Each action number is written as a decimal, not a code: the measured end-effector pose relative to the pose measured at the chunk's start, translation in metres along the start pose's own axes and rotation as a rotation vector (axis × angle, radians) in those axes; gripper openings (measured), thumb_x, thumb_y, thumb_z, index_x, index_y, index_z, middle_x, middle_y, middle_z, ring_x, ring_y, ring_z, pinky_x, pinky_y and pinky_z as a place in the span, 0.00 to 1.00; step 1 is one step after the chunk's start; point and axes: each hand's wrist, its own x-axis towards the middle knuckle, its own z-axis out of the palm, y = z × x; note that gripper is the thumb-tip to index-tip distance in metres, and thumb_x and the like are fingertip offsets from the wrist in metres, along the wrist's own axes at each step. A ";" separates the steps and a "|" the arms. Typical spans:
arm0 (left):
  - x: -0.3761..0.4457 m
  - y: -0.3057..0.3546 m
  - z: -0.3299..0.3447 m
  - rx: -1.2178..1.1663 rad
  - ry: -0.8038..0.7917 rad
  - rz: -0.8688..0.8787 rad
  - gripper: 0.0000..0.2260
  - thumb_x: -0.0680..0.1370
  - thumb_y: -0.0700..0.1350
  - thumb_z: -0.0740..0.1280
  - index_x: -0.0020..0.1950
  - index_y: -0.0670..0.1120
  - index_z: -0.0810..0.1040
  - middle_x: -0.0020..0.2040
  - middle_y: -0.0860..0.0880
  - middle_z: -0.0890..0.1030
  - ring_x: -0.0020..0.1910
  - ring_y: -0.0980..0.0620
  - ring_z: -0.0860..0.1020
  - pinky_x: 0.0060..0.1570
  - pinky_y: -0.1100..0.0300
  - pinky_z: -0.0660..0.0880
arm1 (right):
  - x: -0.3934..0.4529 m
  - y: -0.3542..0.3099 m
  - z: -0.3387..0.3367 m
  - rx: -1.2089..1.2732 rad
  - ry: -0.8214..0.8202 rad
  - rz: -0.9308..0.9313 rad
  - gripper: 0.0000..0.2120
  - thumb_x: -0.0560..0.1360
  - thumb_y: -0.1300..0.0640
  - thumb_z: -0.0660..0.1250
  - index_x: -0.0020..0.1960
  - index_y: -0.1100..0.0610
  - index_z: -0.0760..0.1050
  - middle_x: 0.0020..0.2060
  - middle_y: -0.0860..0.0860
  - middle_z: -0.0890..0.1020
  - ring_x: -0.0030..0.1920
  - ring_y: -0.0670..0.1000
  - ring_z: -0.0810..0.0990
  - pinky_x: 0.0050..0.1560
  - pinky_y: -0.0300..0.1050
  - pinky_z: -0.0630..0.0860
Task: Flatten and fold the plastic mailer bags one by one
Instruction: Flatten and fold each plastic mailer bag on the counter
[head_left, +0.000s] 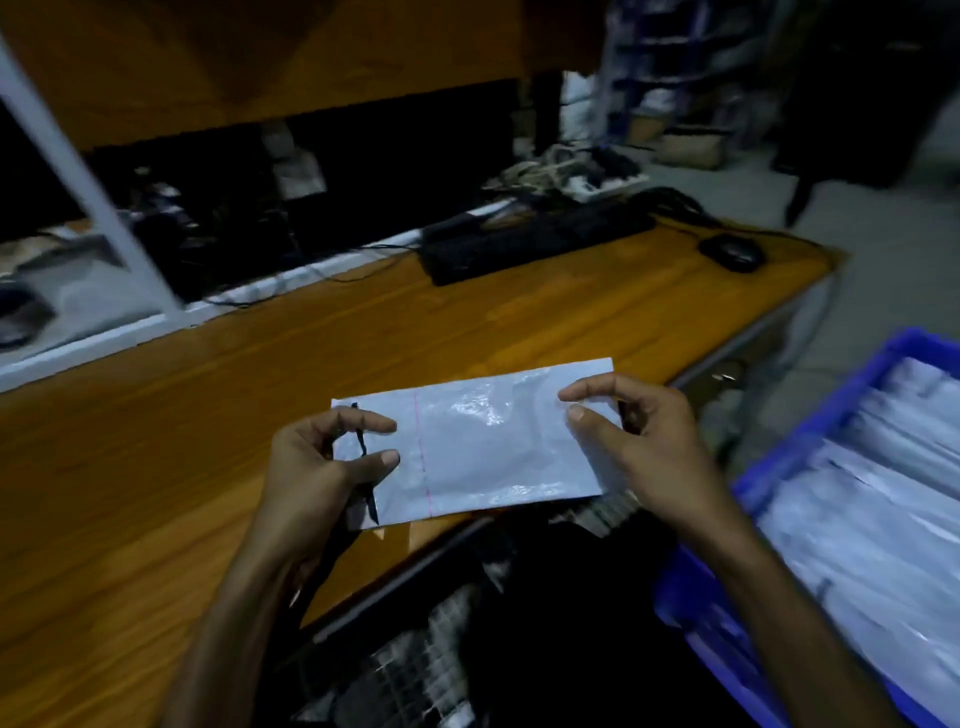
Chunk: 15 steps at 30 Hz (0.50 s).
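Note:
A white plastic mailer bag (483, 441) is held flat and lengthwise above the near edge of the wooden table (156, 441). A thin pink line crosses it near its left end, and a dark strip runs down that end. My left hand (322, 462) pinches the left end between thumb and fingers. My right hand (639, 441) pinches the right end the same way. The bag's middle is glossy and slightly wrinkled.
A blue plastic crate (779, 467) at the right holds several white mailer bags (883, 493). A black keyboard (535, 239) and a black mouse (731, 253) lie at the table's far side. Dark clutter sits below the table edge, between my arms.

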 end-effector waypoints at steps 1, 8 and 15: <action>0.002 0.003 0.019 0.012 -0.063 0.008 0.11 0.73 0.27 0.74 0.45 0.43 0.86 0.50 0.49 0.87 0.23 0.44 0.64 0.25 0.57 0.63 | -0.010 0.000 -0.022 -0.039 0.046 0.000 0.06 0.78 0.65 0.73 0.50 0.56 0.85 0.46 0.43 0.84 0.46 0.40 0.82 0.47 0.35 0.74; -0.003 0.011 0.175 0.043 -0.534 0.080 0.12 0.73 0.27 0.75 0.45 0.44 0.88 0.51 0.48 0.87 0.44 0.62 0.84 0.42 0.57 0.82 | -0.098 0.009 -0.168 -0.332 0.290 0.178 0.07 0.75 0.58 0.77 0.51 0.48 0.85 0.55 0.40 0.84 0.56 0.42 0.81 0.47 0.44 0.75; -0.022 0.001 0.299 0.155 -0.933 0.196 0.13 0.73 0.27 0.74 0.44 0.45 0.88 0.46 0.53 0.86 0.46 0.57 0.83 0.46 0.58 0.78 | -0.162 0.021 -0.256 -0.522 0.401 0.312 0.10 0.73 0.60 0.79 0.51 0.52 0.83 0.39 0.31 0.82 0.38 0.36 0.79 0.41 0.29 0.70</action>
